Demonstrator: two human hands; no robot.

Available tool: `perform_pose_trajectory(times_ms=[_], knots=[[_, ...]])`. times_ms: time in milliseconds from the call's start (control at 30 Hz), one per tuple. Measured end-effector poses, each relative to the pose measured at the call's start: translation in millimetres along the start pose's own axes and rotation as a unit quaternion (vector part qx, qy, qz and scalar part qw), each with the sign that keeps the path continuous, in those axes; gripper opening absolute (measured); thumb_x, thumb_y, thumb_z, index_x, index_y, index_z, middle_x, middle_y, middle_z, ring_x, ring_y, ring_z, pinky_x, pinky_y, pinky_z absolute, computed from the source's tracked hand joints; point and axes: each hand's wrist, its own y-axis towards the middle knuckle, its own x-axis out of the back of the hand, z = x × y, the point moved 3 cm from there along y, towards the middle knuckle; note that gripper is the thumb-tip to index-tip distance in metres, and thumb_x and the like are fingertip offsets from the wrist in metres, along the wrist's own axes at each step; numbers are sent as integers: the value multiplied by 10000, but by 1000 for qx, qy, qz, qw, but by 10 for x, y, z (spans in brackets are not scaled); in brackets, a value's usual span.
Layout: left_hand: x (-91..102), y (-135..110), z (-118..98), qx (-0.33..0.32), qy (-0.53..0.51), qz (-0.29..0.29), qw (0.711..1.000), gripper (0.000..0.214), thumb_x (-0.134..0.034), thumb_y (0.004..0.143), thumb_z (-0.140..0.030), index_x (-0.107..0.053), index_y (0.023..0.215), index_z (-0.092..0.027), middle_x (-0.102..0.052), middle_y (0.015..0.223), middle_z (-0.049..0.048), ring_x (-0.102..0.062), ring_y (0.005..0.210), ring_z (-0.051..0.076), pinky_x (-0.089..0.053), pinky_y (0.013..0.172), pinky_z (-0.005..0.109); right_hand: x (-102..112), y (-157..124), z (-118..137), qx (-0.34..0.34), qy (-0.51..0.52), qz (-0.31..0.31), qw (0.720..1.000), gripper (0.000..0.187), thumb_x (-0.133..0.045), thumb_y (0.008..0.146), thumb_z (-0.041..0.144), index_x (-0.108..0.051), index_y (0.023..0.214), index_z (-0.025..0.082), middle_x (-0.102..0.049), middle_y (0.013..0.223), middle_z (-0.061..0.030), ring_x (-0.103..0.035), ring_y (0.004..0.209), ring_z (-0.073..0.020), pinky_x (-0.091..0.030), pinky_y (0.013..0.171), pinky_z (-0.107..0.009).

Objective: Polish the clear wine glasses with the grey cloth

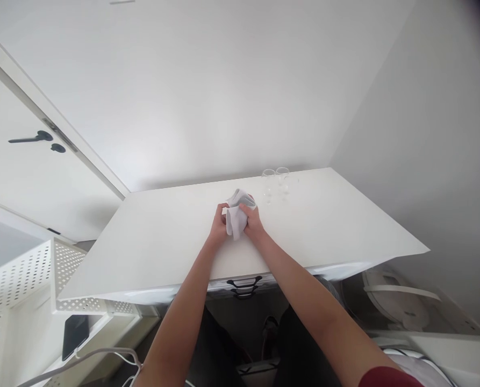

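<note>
A light grey-white cloth (235, 221) is bunched up between my two hands, over the middle of the white cabinet top (163, 231). My left hand (219, 223) curls around the left side of the cloth, its fingertips partly hidden. From the right, my right hand (253, 217) grips the cloth, with the thumb lying across its upper folds. Whether anything is wrapped inside the cloth I cannot tell. Beyond my right hand, close to the wall, a clear stemmed glass (268, 184) stands upright beside a second clear glass (283, 181).
Black drawer handles (244, 281) stick out below the front edge. At the left are a perforated white rack (68, 263), a dark phone-like device (76, 336) with a cable (98, 352), and a door handle (30, 137). A white rounded item (395, 298) sits low at the right.
</note>
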Motion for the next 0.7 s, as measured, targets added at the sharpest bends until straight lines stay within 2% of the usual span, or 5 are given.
perform_pose_trajectory(times_ms=[100,167,367,467,700], knots=[[2,-26,2,-15,90,-26,995,664,-776,686,-187,-426,1241,-288,-602,683,-80,-483,550,109,-339,519,205,84,46,-15,14,-25,-116,993,480,-870,680,347,-567,1042,262,-652,916,24,-636,804,-165,-553,716,-305],[5,-38,1,-28,136,-39,990,629,-742,680,-160,-442,1219,-282,-612,687,-78,-473,548,109,-325,533,209,115,60,-6,29,-38,-140,989,477,-885,671,334,-582,1031,259,-662,907,29,-633,788,-156,-550,705,-296],[21,-72,-39,-30,122,-57,990,663,-769,688,-195,-428,1249,-290,-620,741,-57,-537,618,140,-386,587,239,-40,-18,-91,-118,13,28,993,409,-865,715,430,-680,985,186,-729,893,-50,-687,804,-220,-591,702,-356],[38,-73,-37,-15,99,-96,990,688,-790,716,-235,-391,1271,-308,-547,704,-73,-521,621,141,-411,606,255,-133,-60,-124,-123,2,86,989,433,-926,653,327,-696,997,197,-735,898,-28,-699,816,-209,-595,740,-345],[105,-10,-34,-81,47,-170,981,562,-738,793,-268,-461,1280,-310,-522,1238,67,-596,1087,206,-487,907,350,-4,66,-158,-70,11,-55,996,393,-838,747,496,-668,956,210,-702,828,-2,-659,775,-178,-549,675,-300]])
